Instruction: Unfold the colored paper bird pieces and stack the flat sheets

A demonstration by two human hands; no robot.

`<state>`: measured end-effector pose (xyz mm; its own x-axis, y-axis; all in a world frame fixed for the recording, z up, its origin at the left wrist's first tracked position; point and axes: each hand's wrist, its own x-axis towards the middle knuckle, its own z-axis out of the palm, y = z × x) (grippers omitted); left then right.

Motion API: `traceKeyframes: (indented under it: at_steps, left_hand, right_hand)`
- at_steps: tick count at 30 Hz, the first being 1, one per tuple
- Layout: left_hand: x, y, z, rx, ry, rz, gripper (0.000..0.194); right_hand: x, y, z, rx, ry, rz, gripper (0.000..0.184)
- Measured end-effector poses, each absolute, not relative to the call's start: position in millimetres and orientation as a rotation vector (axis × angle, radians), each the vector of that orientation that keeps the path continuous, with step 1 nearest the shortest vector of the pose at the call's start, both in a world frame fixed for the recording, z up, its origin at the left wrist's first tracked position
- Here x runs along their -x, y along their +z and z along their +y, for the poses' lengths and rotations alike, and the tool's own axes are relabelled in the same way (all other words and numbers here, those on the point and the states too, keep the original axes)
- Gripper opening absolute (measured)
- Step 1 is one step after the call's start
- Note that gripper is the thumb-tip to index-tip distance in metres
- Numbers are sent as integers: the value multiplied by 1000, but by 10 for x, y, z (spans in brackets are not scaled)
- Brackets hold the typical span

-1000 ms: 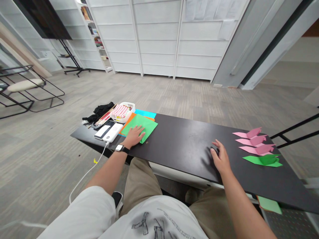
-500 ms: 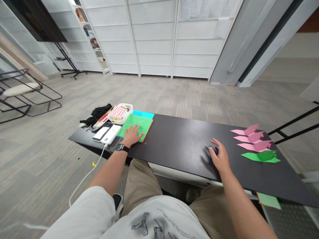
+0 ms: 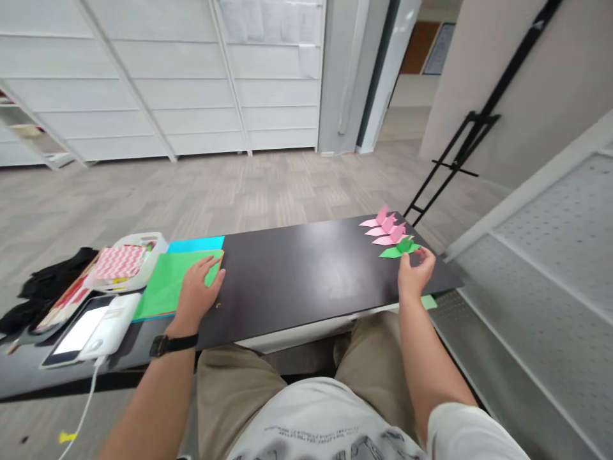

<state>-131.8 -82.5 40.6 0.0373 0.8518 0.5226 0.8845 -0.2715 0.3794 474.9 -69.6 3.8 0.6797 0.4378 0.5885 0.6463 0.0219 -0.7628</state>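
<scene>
My left hand lies over the right part of a stack of green paper sheets, fingers stretched out, thumb apart. A blue sheet shows behind the green top sheet. At the far right of the dark table, my right hand has its thumb and fingers closed at the near edge of a green folded-paper bird. The fingers partly cover the bird's right end. Just behind it, several pink folded-paper birds stand in a row.
On the table's left are a white basket with a pink-and-white patterned item, a phone, a white power bank with a cable, and black cloth. A light green sheet shows below the table's right edge.
My right hand has moved right, from above the bare tabletop to the green bird, and its fingers have closed there. The view has turned right. My left hand stays on the paper stack.
</scene>
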Motion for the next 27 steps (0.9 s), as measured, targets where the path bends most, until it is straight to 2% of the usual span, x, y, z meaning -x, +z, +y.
traceKeyframes:
  at_steps: [4, 9, 11, 14, 18, 22, 27]
  left_hand:
    - [695, 498, -861, 2420, -1228, -1711, 34]
    - [71, 561, -972, 2647, -1291, -1647, 28]
    - [-79, 576, -1004, 2689, -1353, -1650, 27]
    - [-266, 566, -1022, 2720, -1503, -1734, 26]
    - [-585, 527, -1015, 2861, -1772, -1905, 28]
    - [-827, 520, -1025, 3056, -1982, -1857, 30]
    - [-706, 553, -1081, 3056, -2263, -2119, 32]
  right_hand:
    - [-5107, 93, -476, 1858, -128, -899, 61]
    - [-5238, 222, -395, 1966, 12, -952, 35]
    - [-5181, 253, -477, 1958, 23, -964, 30]
    - [-4829, 291, -681, 1824, 123, -1097, 29]
    - [-3889, 390, -978, 1430, 526, -1426, 27]
    - [-3048, 527, -1178, 1220, 666, -1567, 20]
    - [-2730, 665, -1237, 1098, 809, -1584, 22]
